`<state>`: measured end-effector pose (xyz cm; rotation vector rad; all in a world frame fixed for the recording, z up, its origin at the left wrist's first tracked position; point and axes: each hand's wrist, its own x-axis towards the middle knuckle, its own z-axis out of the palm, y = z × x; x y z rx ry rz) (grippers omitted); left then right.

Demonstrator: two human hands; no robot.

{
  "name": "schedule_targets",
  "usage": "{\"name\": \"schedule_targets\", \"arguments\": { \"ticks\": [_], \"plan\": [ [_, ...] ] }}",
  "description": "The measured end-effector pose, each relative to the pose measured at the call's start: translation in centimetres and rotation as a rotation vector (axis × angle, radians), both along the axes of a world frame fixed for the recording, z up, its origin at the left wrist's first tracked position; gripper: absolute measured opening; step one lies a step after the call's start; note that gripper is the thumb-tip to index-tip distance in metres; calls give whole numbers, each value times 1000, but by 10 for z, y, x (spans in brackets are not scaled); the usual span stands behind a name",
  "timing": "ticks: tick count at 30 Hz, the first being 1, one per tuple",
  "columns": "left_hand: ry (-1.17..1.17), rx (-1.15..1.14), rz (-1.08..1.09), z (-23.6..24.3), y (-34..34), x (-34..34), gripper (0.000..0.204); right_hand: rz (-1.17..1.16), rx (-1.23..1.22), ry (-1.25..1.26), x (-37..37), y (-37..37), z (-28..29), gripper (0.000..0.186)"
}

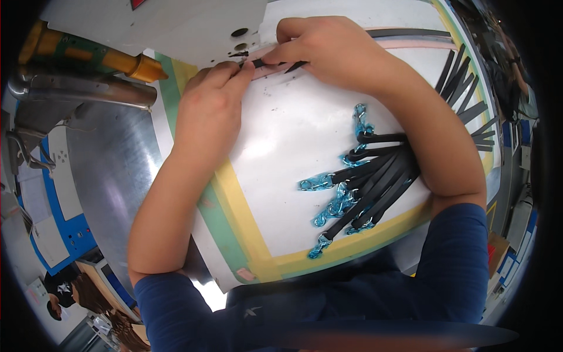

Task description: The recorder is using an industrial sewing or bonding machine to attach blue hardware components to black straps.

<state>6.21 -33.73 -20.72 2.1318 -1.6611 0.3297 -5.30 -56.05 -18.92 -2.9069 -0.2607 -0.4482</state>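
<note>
At the far side of the white board [264, 176], a black strap [259, 63] runs between my two hands, close against a grey machine housing [176, 29]. My left hand [214, 94] has its fingers closed on the strap's left part. Thumb and fingers of my right hand [325, 50] pinch the strap a little further right, where a pointed black end [295, 67] sticks out below. A black strip [410, 33] stretches from behind my right hand toward the board's far right. The fingertips partly hide how the strap pieces lie.
Several black straps [381, 176] with metal clips in blue film [337, 205] lie fanned under my right forearm. Yellow tape [240, 199] and green tape [217, 223] edge the board. A metal machine arm [94, 91] and a yellow cylinder [111, 58] stand at left. Another person [58, 293] is lower left.
</note>
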Motion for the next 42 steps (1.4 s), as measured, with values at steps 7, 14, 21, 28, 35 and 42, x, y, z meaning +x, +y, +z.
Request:
{"name": "schedule_targets", "arguments": {
  "ticks": [7,14,21,28,35,42],
  "plan": [
    [-105,5,-14,1,-1,-2,39,33,-97,-65,-1,4,1,27],
    [-233,60,13,6,-2,-8,43,36,-186,-74,2,7,3,27],
    [-180,14,13,-2,1,-4,41,23,-93,-100,-4,5,-6,35],
    [-192,33,5,-1,1,-7,41,12,-188,-47,-7,12,2,29],
    [-208,31,19,-2,0,-4,38,34,-200,-52,-2,10,1,26],
    [-164,79,83,0,-3,-9,40,-50,-145,-36,-8,7,1,34]
  ]
}}
